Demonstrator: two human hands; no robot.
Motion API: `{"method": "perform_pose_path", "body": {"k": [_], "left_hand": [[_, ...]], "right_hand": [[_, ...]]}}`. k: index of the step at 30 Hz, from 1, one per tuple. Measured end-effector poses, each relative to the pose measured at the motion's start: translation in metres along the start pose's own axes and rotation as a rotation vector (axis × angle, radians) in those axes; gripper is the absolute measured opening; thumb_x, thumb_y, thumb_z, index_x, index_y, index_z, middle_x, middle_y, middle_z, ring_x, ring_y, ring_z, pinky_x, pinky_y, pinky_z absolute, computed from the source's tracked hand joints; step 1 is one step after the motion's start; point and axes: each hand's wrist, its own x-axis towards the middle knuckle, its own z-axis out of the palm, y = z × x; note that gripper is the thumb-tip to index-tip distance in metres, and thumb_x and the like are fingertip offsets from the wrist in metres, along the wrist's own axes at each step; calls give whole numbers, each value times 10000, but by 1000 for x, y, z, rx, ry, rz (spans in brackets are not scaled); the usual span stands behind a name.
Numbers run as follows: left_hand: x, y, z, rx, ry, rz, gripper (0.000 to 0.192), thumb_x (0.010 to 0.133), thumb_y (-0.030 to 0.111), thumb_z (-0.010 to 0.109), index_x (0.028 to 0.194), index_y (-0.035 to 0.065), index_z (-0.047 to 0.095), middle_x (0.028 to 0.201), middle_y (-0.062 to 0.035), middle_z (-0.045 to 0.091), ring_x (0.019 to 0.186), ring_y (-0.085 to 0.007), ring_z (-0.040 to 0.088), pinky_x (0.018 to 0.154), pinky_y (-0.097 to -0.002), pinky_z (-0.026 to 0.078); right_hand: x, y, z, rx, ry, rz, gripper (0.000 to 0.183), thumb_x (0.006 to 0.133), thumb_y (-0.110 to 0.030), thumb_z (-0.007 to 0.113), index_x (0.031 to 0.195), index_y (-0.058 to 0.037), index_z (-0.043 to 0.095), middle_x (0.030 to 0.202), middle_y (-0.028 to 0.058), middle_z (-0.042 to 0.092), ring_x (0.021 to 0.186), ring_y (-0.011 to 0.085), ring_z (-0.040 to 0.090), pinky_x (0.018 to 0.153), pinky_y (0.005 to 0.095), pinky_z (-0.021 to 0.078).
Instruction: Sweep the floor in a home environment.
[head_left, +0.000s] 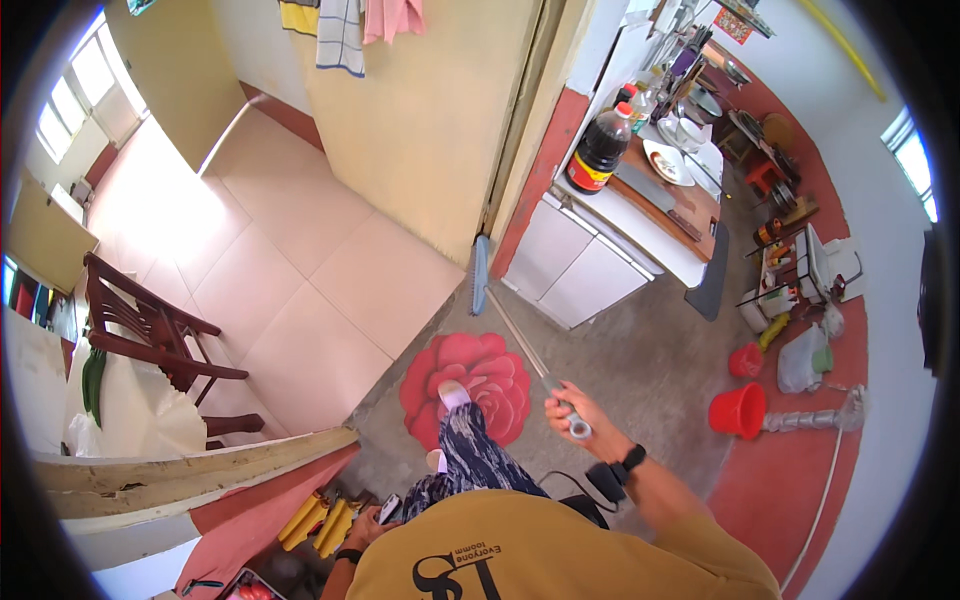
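My right hand (574, 416) grips the grey end of a long-handled floor brush (517, 330). Its blue brush head (480, 276) rests on the floor at the bottom corner of a beige door (420, 135), by the door frame. Low beside my body, my left hand (365, 531) holds a small phone-like device (389, 509); part of that hand is hidden by my shirt. Under my front foot lies a red rose-shaped mat (469, 390) on the concrete floor. A black device hangs by my right wrist, with a cable below it.
A kitchen counter (600, 225) on the right carries a cleaver (649, 191), a chopping board, dishes and a large sauce bottle (600, 146). Red buckets (739, 411) stand by the right wall. Left, beyond the threshold, a wooden chair (154, 322) stands on the tiles.
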Motion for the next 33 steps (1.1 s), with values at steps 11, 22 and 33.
{"method": "perform_pose_path", "body": {"k": [11,22,33], "left_hand": [[90,-77,88,90,-91,125,729,620,578,708,1095,33,611,947,-184,657,916,-316,627,783,-362,488],[58,134,86,334,-239,79,890,581,730,667,1096,6,621,1015,-188,652,964,-287,618,828,-345,470],[101,105,115,406,-64,836,816,672,646,664,1237,71,538,1110,-183,615,1054,-315,584,901,-387,456]], "right_hand": [[-146,-26,-85,-150,-83,-4,541,878,-27,484,1346,-205,281,769,64,434,474,82,409,385,241,365],[-331,-70,-48,-362,-213,-314,784,811,59,579,1452,-169,190,618,72,462,398,110,385,372,232,318],[-337,-105,-99,-438,-326,-318,729,780,-46,665,1386,-145,271,657,140,490,417,120,436,351,232,347]]}}
